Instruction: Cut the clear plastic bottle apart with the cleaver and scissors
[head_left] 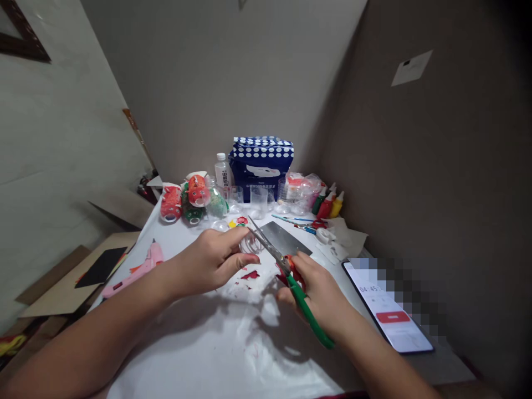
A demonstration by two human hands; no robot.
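Note:
My left hand point(214, 260) is closed in a pinch on a small clear plastic piece point(249, 244) held above the white table cover point(216, 343). My right hand point(320, 296) grips green-handled scissors point(291, 277); their blades point up and left and meet the clear piece. Red scraps point(250, 275) lie on the cover just below the hands.
A pink glue gun point(139, 269) lies at the left. A phone point(388, 307) lies at the right edge. At the back stand painted red and green bottle figures point(187, 202), clear cups point(257, 200), a blue dotted pack point(261, 163), paint bottles point(328, 204), brushes and a grey sheet point(285, 238).

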